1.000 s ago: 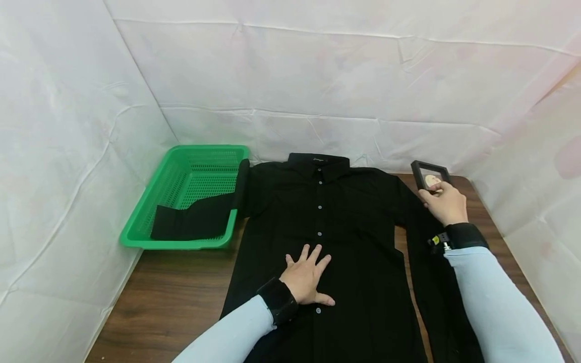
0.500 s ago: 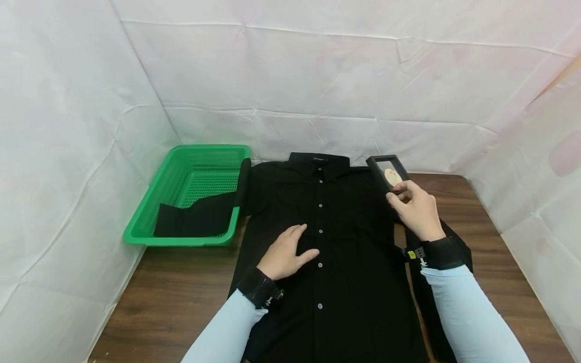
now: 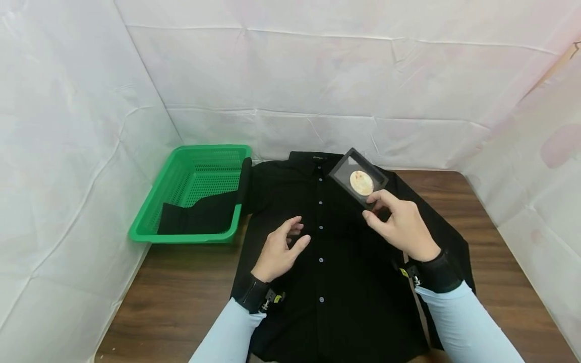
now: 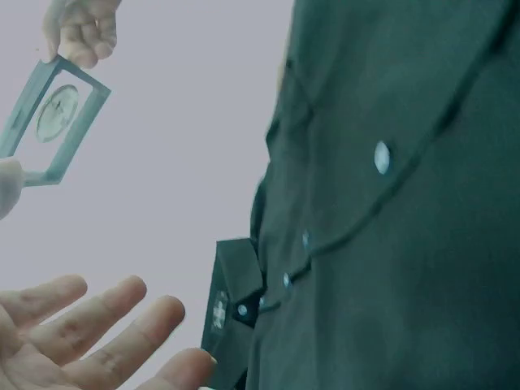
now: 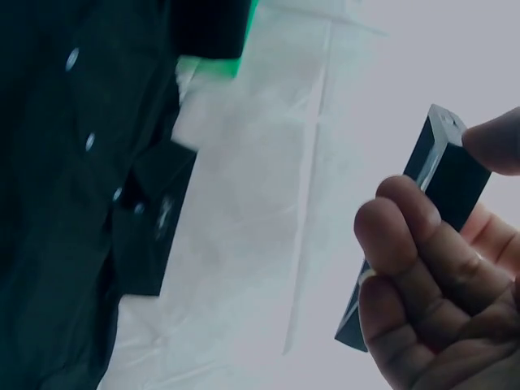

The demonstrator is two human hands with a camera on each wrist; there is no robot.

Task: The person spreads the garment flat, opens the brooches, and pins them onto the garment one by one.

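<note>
My right hand [image 3: 405, 225] pinches the lower corner of a dark-rimmed display frame [image 3: 348, 173] between thumb and fingers. A pale round disc [image 3: 361, 183] shows in its clear window. The frame is held tilted above the upper part of a black button-up shirt [image 3: 354, 287], which lies spread front up. My left hand [image 3: 277, 253] hovers over the shirt's left half with fingers loosely bent and nothing held. In the left wrist view the left fingers [image 4: 118, 329] are spread, and the left thumb overlaps the frame's lower corner; whether they touch cannot be told.
A green plastic basket [image 3: 136, 222] stands at the left. One black sleeve [image 3: 199, 216] drapes over its rim, with the end inside. White sheeting [image 3: 317, 65] encloses the back and sides. Wooden tabletop [image 3: 181, 297] shows left and right of the shirt.
My right hand has brought the display frame leftward from the table's far right corner to over the shirt, turning it. My left hand has lifted off the shirt and drawn its fingers in.
</note>
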